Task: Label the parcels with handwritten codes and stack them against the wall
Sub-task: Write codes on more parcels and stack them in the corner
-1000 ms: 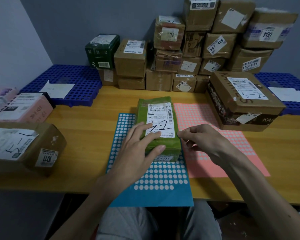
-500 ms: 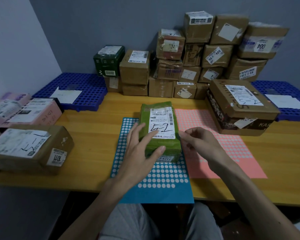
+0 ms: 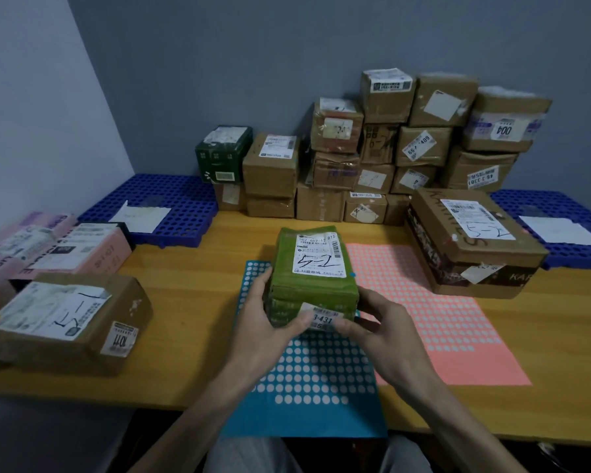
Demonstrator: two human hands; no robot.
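Observation:
A green parcel (image 3: pixel 313 285) sits in the middle of the wooden table (image 3: pixel 191 264), its white label bearing a handwritten code. A small blue dot sticker (image 3: pixel 352 274) is stuck at the label's right lower corner. My left hand (image 3: pixel 270 322) grips the parcel's near left corner, thumb along its front face. My right hand (image 3: pixel 376 326) holds the near right corner, fingers curled against the front. The parcel rests partly over a blue sticker sheet (image 3: pixel 307 377). A pink sticker sheet (image 3: pixel 437 319) lies to its right.
A stack of brown parcels (image 3: pixel 406 148) stands against the back wall, with a dark green box (image 3: pixel 222 153) at its left. A large brown box (image 3: pixel 471 240) sits at right, another coded brown box (image 3: pixel 65 319) and pink parcels (image 3: pixel 65 247) at left. Blue pallets (image 3: pixel 161 203) flank the stack.
Both hands have come off the top of the green parcel and now hold its near corners. A blue dot sticker now shows by the label where my right fingers were.

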